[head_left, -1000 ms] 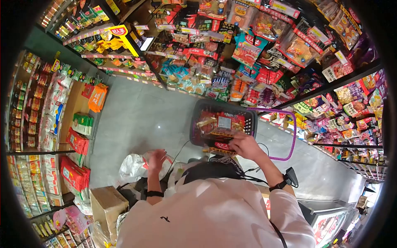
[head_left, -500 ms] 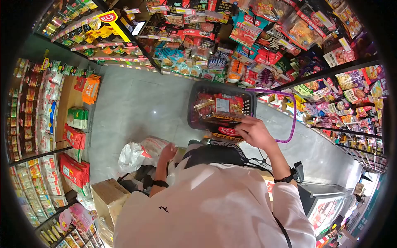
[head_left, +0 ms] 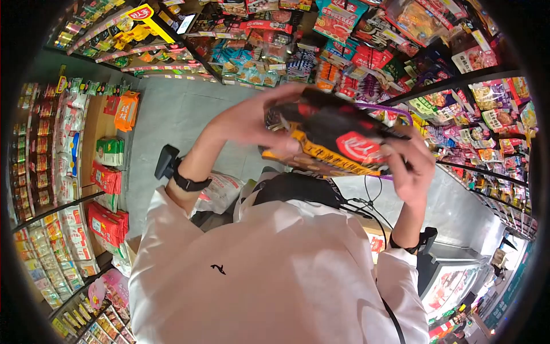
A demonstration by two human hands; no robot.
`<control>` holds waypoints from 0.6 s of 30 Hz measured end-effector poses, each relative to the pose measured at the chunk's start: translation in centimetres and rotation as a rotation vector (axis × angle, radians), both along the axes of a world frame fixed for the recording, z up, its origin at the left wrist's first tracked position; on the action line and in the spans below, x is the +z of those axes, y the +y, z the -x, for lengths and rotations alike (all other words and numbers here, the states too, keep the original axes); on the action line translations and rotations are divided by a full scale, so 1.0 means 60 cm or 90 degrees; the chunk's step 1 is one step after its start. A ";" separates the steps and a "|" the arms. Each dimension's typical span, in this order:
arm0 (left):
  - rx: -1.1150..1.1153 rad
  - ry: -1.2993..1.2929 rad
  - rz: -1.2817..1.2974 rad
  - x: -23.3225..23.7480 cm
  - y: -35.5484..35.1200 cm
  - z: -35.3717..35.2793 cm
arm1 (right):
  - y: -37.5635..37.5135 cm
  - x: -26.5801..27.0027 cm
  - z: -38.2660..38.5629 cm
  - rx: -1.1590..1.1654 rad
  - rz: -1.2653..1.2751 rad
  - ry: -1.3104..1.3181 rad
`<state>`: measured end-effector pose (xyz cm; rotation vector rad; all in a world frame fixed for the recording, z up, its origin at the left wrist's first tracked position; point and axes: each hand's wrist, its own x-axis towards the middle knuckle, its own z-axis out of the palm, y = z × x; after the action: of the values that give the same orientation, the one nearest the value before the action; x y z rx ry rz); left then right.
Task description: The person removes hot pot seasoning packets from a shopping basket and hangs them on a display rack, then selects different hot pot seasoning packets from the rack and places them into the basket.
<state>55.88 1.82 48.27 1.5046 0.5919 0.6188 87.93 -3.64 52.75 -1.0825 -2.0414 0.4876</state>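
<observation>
Between my two hands is a black-and-yellow food box (head_left: 329,146) with a red logo, raised in front of my body and slightly tilted. My left hand (head_left: 255,123) grips its left end, thumb across the front. On the right end, the curled fingers of my right hand (head_left: 409,163) hold its edge. Motion blurs the box's upper side and both hands. Behind the box, the shopping basket is mostly hidden; its purple handle (head_left: 408,117) shows near my right hand.
Shelves of packaged foods (head_left: 338,23) run along the front and right. More packets, including an orange pack (head_left: 126,112), line the left shelving. By my left arm, a white plastic bag (head_left: 220,192) lies on the grey floor (head_left: 166,120). A lit display case (head_left: 452,286) stands at lower right.
The box has come up out of the basket toward me. My left hand has risen from beside the white bag and now grips the box along with my right hand.
</observation>
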 end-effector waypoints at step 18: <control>0.234 -0.173 -0.028 -0.051 0.063 -0.263 | 0.069 0.077 -0.146 -0.103 0.010 0.017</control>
<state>71.69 5.61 45.22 1.3300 0.6506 1.1079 96.68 0.48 57.35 -1.2321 -1.9114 0.4347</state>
